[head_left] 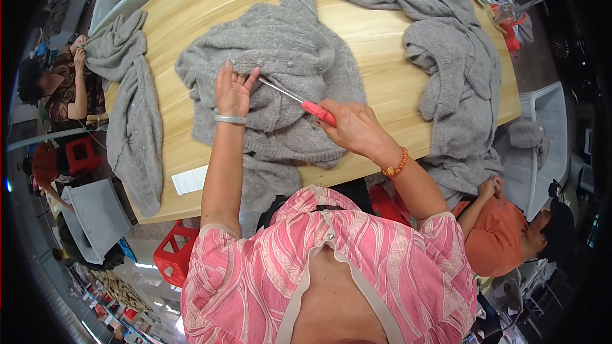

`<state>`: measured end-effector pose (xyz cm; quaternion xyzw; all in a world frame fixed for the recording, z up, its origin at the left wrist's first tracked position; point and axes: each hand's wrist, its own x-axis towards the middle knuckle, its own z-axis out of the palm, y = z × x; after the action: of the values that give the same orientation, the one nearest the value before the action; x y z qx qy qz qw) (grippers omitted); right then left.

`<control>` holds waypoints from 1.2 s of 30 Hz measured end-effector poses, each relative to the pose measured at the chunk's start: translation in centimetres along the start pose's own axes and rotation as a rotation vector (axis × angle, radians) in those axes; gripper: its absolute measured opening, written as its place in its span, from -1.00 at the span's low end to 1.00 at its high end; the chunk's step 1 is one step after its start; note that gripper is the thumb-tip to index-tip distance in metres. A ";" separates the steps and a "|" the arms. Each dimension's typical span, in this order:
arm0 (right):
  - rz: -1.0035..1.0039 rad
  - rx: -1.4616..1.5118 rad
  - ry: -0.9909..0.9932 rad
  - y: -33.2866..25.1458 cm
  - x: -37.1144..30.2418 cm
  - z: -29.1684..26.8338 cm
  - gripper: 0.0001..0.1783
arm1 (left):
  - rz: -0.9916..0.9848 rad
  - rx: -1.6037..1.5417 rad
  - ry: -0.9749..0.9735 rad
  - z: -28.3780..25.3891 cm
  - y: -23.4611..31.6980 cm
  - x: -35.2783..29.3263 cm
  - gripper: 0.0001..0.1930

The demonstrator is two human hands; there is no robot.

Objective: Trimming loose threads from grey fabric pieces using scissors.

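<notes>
A grey knitted cardigan (274, 44) lies bunched on the wooden table in front of me, with small pale buttons along a ribbed band. My left hand (234, 92) grips this band, its fingertips partly hidden in the knit. My right hand (360, 129) is closed around the red handle of a tool with a thin metal shaft (284, 90). The shaft slants up to the left, and its tip meets the cardigan beside my left thumb. What shape the tip has is too small to tell.
More grey knitwear lies along the right side (462, 83) and left edge (134, 134) of the table (382, 44). A white paper slip (190, 181) rests near the front edge. Red stools (175, 251) and white bins (551, 127) stand around. Other people sit left and right.
</notes>
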<state>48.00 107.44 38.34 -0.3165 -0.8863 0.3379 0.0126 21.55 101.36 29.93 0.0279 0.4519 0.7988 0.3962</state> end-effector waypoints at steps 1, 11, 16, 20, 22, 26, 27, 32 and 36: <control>-0.006 0.015 0.019 0.3 -0.1 0.3 -0.75 | 0.040 0.034 0.007 0.1 -0.2 -0.5 -0.70; 0.144 -0.018 0.039 1.8 -1.1 -0.5 -0.76 | 0.945 1.678 -0.306 2.1 -3.0 0.5 -0.61; 0.164 -0.024 0.027 2.0 -0.6 -0.1 -0.75 | 0.729 1.637 -0.322 0.1 -3.6 3.6 -0.74; 0.154 -0.012 0.038 2.6 -0.3 0.3 -0.76 | 0.648 1.759 -0.267 1.0 -3.7 3.2 -0.80; 0.158 -0.002 0.037 2.7 -0.2 0.1 -0.77 | 0.617 1.846 -0.273 1.3 -3.8 3.2 -0.83; 0.164 0.039 0.090 3.9 -0.7 0.4 -0.78 | 0.752 1.913 -0.346 2.7 -3.8 2.4 -0.86; 0.172 0.043 0.094 4.3 -1.0 0.5 -0.78 | 0.842 1.958 -0.404 3.6 -3.8 2.0 -0.84; 0.230 0.060 0.164 6.3 -3.2 0.4 -0.79 | 0.985 1.769 -0.618 8.3 -5.5 0.2 -0.74; 0.302 0.046 0.117 7.0 -4.0 0.1 -0.78 | 0.763 1.861 -0.689 7.3 -8.7 2.4 -0.81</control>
<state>55.01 109.12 34.72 -0.4650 -0.8183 0.3373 0.0203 28.13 110.44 27.04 0.6844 0.7098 0.1591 0.0489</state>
